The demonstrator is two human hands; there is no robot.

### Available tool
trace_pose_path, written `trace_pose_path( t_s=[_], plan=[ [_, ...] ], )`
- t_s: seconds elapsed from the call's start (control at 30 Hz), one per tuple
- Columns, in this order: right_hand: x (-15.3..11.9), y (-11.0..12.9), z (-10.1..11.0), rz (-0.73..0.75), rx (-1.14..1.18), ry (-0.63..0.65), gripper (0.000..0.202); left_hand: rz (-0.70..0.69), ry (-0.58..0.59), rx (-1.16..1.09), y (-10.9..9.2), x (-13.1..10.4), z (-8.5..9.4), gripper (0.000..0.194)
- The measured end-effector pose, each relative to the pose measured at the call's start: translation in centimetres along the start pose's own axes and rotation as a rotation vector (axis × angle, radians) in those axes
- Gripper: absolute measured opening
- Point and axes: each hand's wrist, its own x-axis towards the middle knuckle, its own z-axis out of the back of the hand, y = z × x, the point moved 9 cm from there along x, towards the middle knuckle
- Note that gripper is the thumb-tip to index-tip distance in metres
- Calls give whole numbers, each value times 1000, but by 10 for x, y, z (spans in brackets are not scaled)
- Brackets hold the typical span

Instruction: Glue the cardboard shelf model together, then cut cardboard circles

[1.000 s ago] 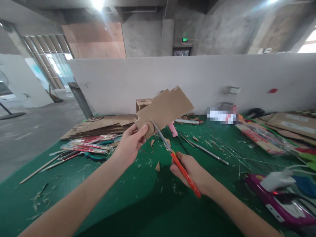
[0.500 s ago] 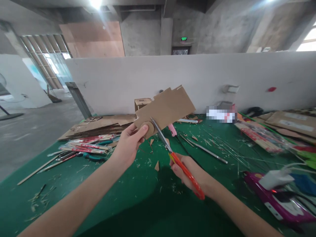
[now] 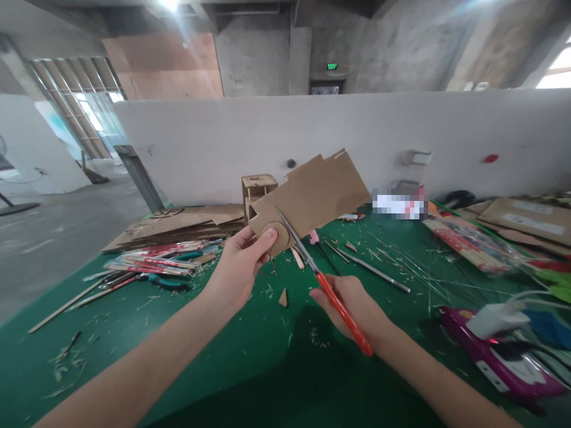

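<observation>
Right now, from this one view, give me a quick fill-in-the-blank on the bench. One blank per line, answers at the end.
1. The right hand holds a pair of ____.
2. The left hand pinches a small cardboard piece, shaped ____, against a larger cardboard sheet.
3. The colour of the tabletop is ____.
4. The lit exit sign shows ____ the top edge of the white partition.

Missing words: scissors; round; green; above.
</observation>
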Motion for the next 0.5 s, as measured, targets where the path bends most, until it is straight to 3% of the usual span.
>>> trace_pose_path(
  t_s=[0.2, 0.33, 0.5],
  plan=[
    [-3, 5, -14, 106, 157, 135, 34, 1, 0, -77, 4, 1, 1, 21],
    [-7, 8, -18, 189, 299, 153, 42, 0, 9, -92, 3, 2, 0, 19],
    [-5, 0, -17, 113, 350, 184, 49, -21, -1, 25, -1, 2, 2, 23]
  ],
)
